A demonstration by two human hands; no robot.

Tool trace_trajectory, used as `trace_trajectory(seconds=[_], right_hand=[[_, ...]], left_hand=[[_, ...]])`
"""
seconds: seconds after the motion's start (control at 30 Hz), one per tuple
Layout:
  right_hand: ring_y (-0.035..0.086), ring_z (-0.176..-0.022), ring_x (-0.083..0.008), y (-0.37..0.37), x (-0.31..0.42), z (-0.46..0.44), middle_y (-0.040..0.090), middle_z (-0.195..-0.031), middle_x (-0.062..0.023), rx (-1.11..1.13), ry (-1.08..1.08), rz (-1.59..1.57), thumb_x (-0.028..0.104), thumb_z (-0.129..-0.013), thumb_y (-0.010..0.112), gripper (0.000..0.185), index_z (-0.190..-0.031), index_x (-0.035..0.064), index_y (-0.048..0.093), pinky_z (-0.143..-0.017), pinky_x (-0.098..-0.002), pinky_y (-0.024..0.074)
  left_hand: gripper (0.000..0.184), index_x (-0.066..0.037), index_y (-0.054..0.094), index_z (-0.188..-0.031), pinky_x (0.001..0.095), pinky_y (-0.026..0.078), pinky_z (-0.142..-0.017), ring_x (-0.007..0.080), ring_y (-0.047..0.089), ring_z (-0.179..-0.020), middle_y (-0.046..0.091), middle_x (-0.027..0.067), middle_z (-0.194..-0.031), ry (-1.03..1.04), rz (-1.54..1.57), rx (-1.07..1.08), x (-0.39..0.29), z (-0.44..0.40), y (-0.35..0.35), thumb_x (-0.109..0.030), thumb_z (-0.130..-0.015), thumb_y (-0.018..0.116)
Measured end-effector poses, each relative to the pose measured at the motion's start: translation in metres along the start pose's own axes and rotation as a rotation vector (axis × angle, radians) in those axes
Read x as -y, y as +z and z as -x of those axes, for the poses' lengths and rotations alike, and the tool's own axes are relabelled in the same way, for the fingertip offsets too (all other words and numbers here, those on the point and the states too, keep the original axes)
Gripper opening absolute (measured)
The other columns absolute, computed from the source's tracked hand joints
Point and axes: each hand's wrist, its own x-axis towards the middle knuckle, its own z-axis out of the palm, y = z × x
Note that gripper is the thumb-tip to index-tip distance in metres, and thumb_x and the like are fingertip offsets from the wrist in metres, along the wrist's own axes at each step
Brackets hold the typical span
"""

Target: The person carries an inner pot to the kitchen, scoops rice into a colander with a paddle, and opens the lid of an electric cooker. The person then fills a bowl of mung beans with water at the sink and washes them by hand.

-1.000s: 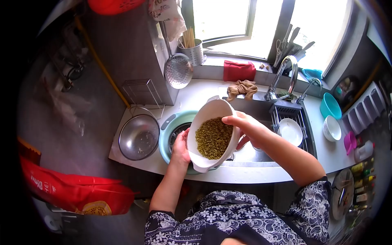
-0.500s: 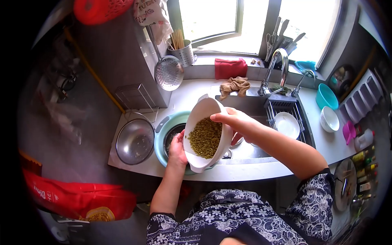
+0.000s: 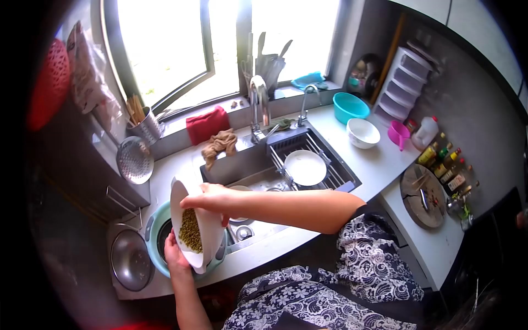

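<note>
Both hands hold a white two-handled bowl [image 3: 213,234], tipped steeply to the left above a pale green basin [image 3: 158,215]. Green mung beans [image 3: 190,231] lie against the bowl's lower inner side. My right hand [image 3: 208,199] is closed over the upper rim, thumb inside, other fingers mostly hidden behind the wall. My left hand [image 3: 175,256] grips the lower left side, fingers pressed on the outside. A dark round insert [image 3: 163,234] shows partly inside the basin; the bowl hides the rest.
A metal strainer bowl [image 3: 131,258] stands left of the basin. The sink [image 3: 258,176] with a tall faucet [image 3: 257,104] and a dish rack [image 3: 330,165] lies to the right. Further right are a white bowl [image 3: 363,133], a teal bowl [image 3: 350,108] and a round chopping board [image 3: 423,203].
The view has swung to the right. The bowl is tipped more steeply to the left, and the patch of beans showing in it is smaller. Both hands keep hold of it.
</note>
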Motion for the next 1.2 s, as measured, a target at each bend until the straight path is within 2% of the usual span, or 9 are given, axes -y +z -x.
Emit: trace_trajectory(seconds=[0.37, 0.43, 0.5, 0.57, 0.6, 0.83, 0.9, 0.97, 1.2], right_hand=[[0.059, -0.092, -0.0395, -0.005, -0.012, 0.005, 0.053, -0.11, -0.0239, 0.015, -0.018, -0.064, 0.044, -0.066, 0.058, 0.071, -0.118, -0.0031, 0.047, -0.059, -0.048, 0.054], [0.061, -0.089, -0.0316, -0.011, -0.024, 0.008, 0.054, -0.108, -0.0195, 0.16, -0.079, -0.205, 0.042, -0.069, 0.059, 0.068, -0.121, 0.0027, 0.04, -0.05, -0.0405, 0.0537], [0.063, -0.072, -0.0258, -0.014, -0.038, 0.01, 0.057, -0.1, -0.0162, 0.207, -0.088, -0.314, 0.033, -0.068, 0.057, 0.059, -0.118, 0.0059, 0.041, -0.043, -0.0343, 0.0515], [0.062, -0.074, -0.0361, -0.014, -0.063, 0.008, 0.055, -0.098, -0.0215, 0.197, -0.142, -0.448, 0.03, -0.067, 0.056, 0.058, -0.117, 0.0034, 0.042, -0.048, -0.0451, 0.0524], [0.062, -0.067, -0.0318, -0.014, -0.073, 0.011, 0.056, -0.091, -0.0186, 0.181, -0.154, -0.533, 0.028, -0.068, 0.055, 0.056, -0.116, 0.0047, 0.039, -0.042, -0.0393, 0.0516], [0.059, -0.092, -0.0215, -0.037, -0.13, 0.042, 0.049, -0.11, -0.0116, 0.095, -0.247, -0.838, 0.026, -0.069, 0.058, 0.069, -0.129, 0.0079, 0.029, -0.06, -0.036, 0.0563], [0.061, -0.087, -0.0238, -0.05, -0.149, 0.049, 0.049, -0.109, -0.0134, 0.021, -0.307, -0.886, 0.027, -0.067, 0.056, 0.071, -0.13, 0.0077, 0.028, -0.057, -0.0381, 0.0575], [0.061, -0.087, -0.0212, -0.068, -0.17, 0.062, 0.05, -0.108, -0.0127, -0.035, -0.372, -0.93, 0.026, -0.066, 0.058, 0.072, -0.129, 0.007, 0.029, -0.061, -0.0357, 0.0572], [0.056, -0.1, -0.0231, -0.146, -0.245, 0.132, 0.054, -0.109, -0.0153, -0.322, -0.529, -1.157, 0.012, -0.065, 0.057, 0.064, -0.124, -0.0041, 0.037, -0.089, -0.0328, 0.0461]], left_hand=[[0.03, -0.004, 0.051, -0.11, 0.0439, 0.04, -0.096, 0.0267, 0.053, -0.106, 0.056, 0.012, -0.113, 0.06, -0.063, -0.077, -0.012, -0.009, -0.018, -0.021, -0.092, 0.034], [0.029, -0.004, 0.053, -0.108, 0.0427, 0.041, -0.095, 0.0255, 0.053, -0.104, 0.057, 0.0114, -0.11, 0.084, -0.072, -0.112, -0.018, -0.004, -0.013, -0.021, -0.092, 0.036], [0.026, -0.004, 0.056, -0.104, 0.0401, 0.042, -0.094, 0.0229, 0.055, -0.1, 0.059, 0.0103, -0.104, 0.182, -0.071, -0.124, -0.027, -0.002, -0.015, -0.02, -0.092, 0.04], [0.025, -0.003, 0.058, -0.102, 0.0371, 0.043, -0.093, 0.0196, 0.056, -0.098, 0.06, 0.0091, -0.101, 0.203, -0.13, -0.015, -0.035, -0.004, -0.019, -0.02, -0.091, 0.043], [0.025, -0.002, 0.058, -0.103, 0.036, 0.044, -0.093, 0.0184, 0.056, -0.097, 0.06, 0.0086, -0.1, 0.276, -0.136, -0.025, -0.038, 0.0, -0.011, -0.02, -0.091, 0.044], [0.028, 0.002, 0.055, -0.111, 0.0331, 0.037, -0.097, 0.0194, 0.051, -0.104, 0.055, 0.0116, -0.109, 0.578, -0.479, 0.143, 0.009, 0.039, 0.106, -0.012, -0.088, 0.046], [0.032, 0.002, 0.054, -0.113, 0.0361, 0.033, -0.101, 0.0249, 0.049, -0.11, 0.053, 0.0144, -0.114, 0.869, -1.471, 0.387, 0.031, 0.046, 0.137, -0.009, -0.083, 0.048], [0.04, -0.003, 0.054, -0.116, 0.0445, 0.02, -0.107, 0.0291, 0.05, -0.113, 0.055, 0.017, -0.116, 0.862, -1.954, 0.59, 0.055, 0.056, 0.18, -0.011, -0.077, 0.055], [0.044, -0.007, 0.049, -0.123, 0.0462, 0.029, -0.103, 0.0297, 0.047, -0.117, 0.051, 0.0146, -0.124, 0.764, -1.936, 1.221, 0.164, 0.011, 0.248, -0.006, -0.08, 0.055]])
